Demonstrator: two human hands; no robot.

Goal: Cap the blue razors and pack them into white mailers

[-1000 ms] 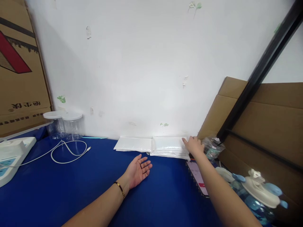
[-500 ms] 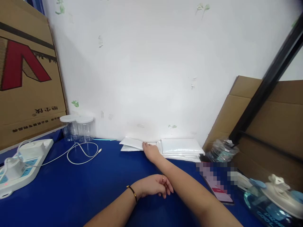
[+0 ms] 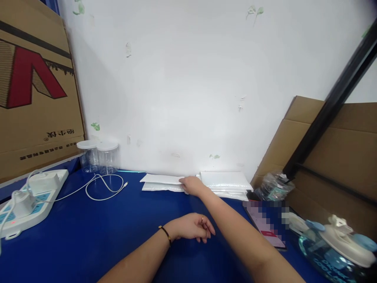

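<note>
Flat white bubble mailers lie in two groups along the wall. My right hand [image 3: 193, 185] is at the right end of the left mailer [image 3: 161, 179], its fingers closed over that edge; the thumb is mostly hidden. Beneath that one, another mailer's bubbled edge shows. Just right of the hand lies the right stack of mailers [image 3: 225, 180], partly behind my wrist. My left hand [image 3: 193, 227] hovers over the blue table surface [image 3: 118, 232], close to my right forearm. Its fingers are loosely bent and apart, holding nothing.
On the left are a white power strip [image 3: 44, 196] with plugs, a white cable [image 3: 103, 199] and two clear lidded jars [image 3: 108, 159]. A phone [image 3: 266, 228], a plastic-wrapped item [image 3: 275, 188] and a clear bottle [image 3: 332, 251] are on the right. Cardboard [image 3: 38, 98] stands at both sides.
The left mailers have shifted left, and the lower one shows more along its front. My right hand has moved slightly right to their end. My left hand has barely moved.
</note>
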